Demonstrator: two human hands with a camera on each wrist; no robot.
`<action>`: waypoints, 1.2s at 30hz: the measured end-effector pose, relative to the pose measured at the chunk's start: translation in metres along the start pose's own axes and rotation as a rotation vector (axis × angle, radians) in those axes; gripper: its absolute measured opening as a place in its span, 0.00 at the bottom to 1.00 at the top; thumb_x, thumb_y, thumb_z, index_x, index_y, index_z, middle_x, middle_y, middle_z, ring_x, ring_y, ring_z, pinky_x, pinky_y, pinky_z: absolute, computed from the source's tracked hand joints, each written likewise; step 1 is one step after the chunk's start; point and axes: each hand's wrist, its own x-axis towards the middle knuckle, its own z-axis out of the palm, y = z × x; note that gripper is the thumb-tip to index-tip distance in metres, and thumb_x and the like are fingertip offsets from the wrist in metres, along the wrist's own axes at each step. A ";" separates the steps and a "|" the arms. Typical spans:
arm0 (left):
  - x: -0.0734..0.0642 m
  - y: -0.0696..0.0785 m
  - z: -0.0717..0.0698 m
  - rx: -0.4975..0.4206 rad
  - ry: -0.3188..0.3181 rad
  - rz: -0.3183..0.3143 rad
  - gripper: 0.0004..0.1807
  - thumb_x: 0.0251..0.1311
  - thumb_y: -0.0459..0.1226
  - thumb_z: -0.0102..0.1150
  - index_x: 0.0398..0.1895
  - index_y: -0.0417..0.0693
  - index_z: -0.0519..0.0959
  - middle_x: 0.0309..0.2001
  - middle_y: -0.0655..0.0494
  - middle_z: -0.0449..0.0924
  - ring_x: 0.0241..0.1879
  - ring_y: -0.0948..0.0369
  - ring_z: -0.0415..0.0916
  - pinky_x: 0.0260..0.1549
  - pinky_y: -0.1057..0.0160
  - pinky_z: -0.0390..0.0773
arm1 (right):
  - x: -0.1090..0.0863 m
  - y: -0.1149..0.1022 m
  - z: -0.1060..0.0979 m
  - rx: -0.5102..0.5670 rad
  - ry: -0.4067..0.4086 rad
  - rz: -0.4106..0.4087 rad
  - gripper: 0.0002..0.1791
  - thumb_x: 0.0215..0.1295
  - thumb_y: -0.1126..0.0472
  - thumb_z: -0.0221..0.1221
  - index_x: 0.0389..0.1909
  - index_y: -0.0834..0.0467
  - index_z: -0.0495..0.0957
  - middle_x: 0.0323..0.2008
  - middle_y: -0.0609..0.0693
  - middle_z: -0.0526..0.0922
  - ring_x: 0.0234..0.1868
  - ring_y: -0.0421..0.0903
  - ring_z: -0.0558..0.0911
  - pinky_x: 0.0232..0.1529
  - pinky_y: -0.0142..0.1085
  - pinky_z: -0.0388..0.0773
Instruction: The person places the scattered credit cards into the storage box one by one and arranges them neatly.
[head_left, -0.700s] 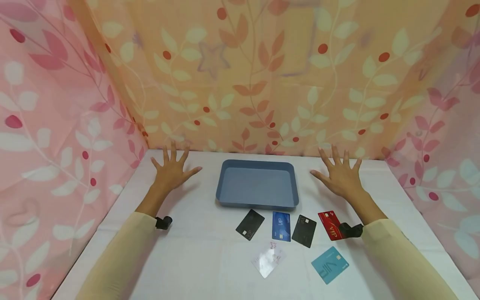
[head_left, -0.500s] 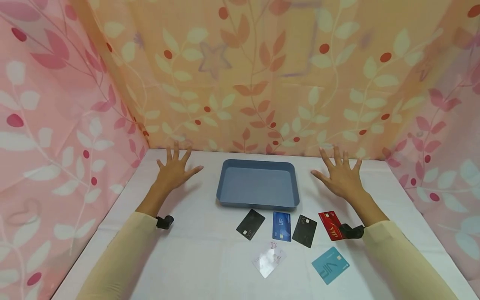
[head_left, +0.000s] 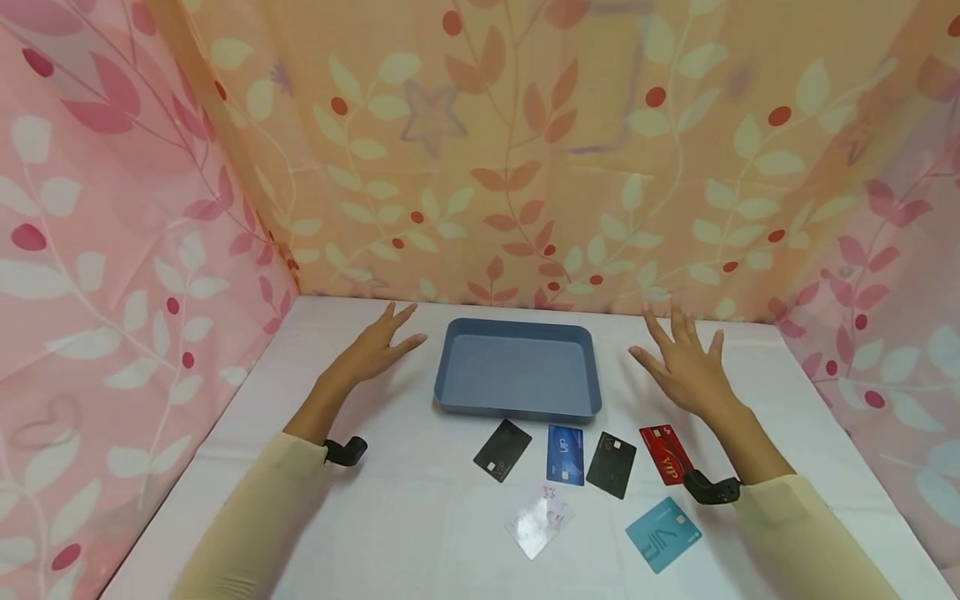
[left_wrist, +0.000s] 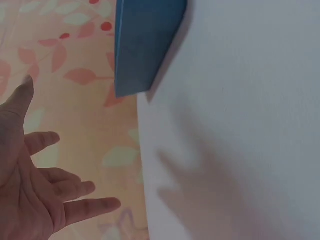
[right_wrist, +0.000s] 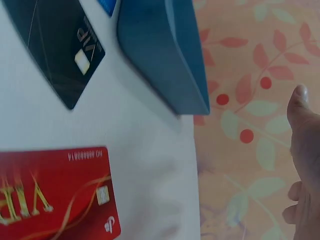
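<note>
Head view: empty left hand (head_left: 372, 350) and right hand (head_left: 692, 371), fingers extended, flank tray (head_left: 517, 373); red card (head_left: 663, 448) off near-right corner, nearer right hand.

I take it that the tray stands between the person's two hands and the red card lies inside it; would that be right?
Not quite: the red card lies outside the tray, on the white surface, as the head view shows; the tray does stand between the left hand and the right hand.

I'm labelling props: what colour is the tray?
The tray is greyish blue, best seen in the head view.
</note>
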 end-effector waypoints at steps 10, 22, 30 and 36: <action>0.001 0.012 0.020 -0.177 -0.003 0.060 0.41 0.69 0.54 0.60 0.80 0.57 0.58 0.79 0.43 0.54 0.74 0.39 0.58 0.70 0.35 0.58 | -0.028 -0.004 -0.011 0.133 -0.054 0.009 0.41 0.73 0.39 0.55 0.75 0.62 0.63 0.73 0.73 0.57 0.72 0.75 0.57 0.68 0.75 0.44; 0.018 0.018 0.035 -0.376 0.023 0.028 0.38 0.68 0.48 0.64 0.78 0.56 0.63 0.78 0.47 0.58 0.71 0.38 0.63 0.66 0.37 0.67 | -0.039 0.018 -0.013 0.171 -0.115 0.035 0.30 0.66 0.52 0.67 0.63 0.66 0.76 0.51 0.69 0.83 0.51 0.69 0.82 0.47 0.68 0.79; 0.022 0.009 0.048 -0.518 -0.039 0.009 0.40 0.66 0.45 0.66 0.78 0.53 0.62 0.77 0.39 0.56 0.73 0.39 0.60 0.56 0.38 0.78 | -0.047 0.030 -0.013 0.187 -0.303 0.119 0.27 0.56 0.50 0.74 0.48 0.66 0.82 0.36 0.57 0.85 0.38 0.56 0.82 0.33 0.51 0.85; 0.021 0.001 0.056 -0.501 -0.076 0.036 0.41 0.65 0.43 0.68 0.78 0.49 0.62 0.76 0.43 0.60 0.73 0.41 0.62 0.63 0.43 0.73 | -0.055 0.023 -0.010 0.112 -0.456 0.153 0.28 0.49 0.44 0.77 0.38 0.64 0.81 0.32 0.52 0.82 0.33 0.49 0.78 0.31 0.47 0.83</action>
